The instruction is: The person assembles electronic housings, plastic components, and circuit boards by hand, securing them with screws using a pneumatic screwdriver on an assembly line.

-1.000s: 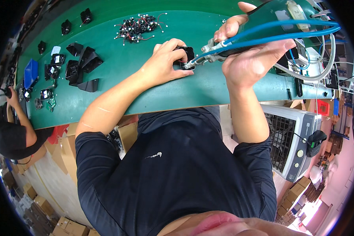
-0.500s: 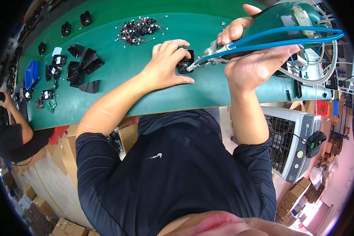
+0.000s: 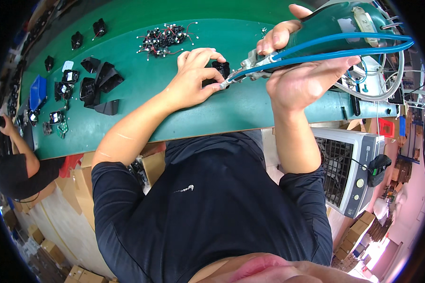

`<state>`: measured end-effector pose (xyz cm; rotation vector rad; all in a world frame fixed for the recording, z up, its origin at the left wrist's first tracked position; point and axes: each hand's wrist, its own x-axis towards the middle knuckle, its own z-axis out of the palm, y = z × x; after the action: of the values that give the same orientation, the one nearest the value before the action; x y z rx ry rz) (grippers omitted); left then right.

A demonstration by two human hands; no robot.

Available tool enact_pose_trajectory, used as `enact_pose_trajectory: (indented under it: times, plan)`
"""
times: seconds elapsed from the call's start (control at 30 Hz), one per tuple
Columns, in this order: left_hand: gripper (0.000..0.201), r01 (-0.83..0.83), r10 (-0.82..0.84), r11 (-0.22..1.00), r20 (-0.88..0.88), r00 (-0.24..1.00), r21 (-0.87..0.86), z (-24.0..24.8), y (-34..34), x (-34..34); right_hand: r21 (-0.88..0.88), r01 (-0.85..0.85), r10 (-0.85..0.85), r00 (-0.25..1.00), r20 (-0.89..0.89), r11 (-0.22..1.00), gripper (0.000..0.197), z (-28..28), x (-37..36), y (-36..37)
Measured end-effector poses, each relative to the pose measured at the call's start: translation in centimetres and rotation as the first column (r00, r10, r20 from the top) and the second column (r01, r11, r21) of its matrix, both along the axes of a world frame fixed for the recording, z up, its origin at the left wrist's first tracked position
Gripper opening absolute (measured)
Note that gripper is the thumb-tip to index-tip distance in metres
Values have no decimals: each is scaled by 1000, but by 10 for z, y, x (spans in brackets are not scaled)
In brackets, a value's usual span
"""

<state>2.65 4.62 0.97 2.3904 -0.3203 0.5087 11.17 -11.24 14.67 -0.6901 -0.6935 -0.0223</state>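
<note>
Driving a fastener into a small black plastic part on the green tabletop [image 3: 141, 96].

The left hand [image 3: 193, 78] is pressing the boxy black part [image 3: 218, 71] flat against the smooth matte tabletop, its fingers curling down around it. The right hand [image 3: 303, 70] is gripping a glossy dark-green powered screwdriver [image 3: 335, 28], fingers wrapped tight around its rounded body, blue hoses trailing along it, its metal tip touching the part. A tangle of wired black components [image 3: 163, 37] is lying further back.
</note>
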Motion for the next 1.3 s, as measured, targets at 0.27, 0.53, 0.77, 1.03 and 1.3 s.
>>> enact_pose_trajectory:
  times: [0.27,0.53,0.77,1.03,1.3]
  plan:
    - [15,1,-1,999,-2,1000,-40,-1,1,1,-12,-91,90,995,-38,996,95,-6,4,-2]
    - [35,19,-19,999,9,1000,45,1,2,1,5,-119,119,990,-79,993,95,-10,9,-3]
    - [82,-9,5,998,-71,997,-61,-6,-3,3,-31,-100,99,994,-54,994,96,-15,10,-6]
    - [69,6,-7,1000,-124,992,-13,-2,-2,4,-15,-163,158,976,-149,987,100,-21,9,-6]
    - [47,-7,10,1000,-125,992,24,-1,-1,4,-3,-146,145,983,-109,989,99,-40,17,-1]
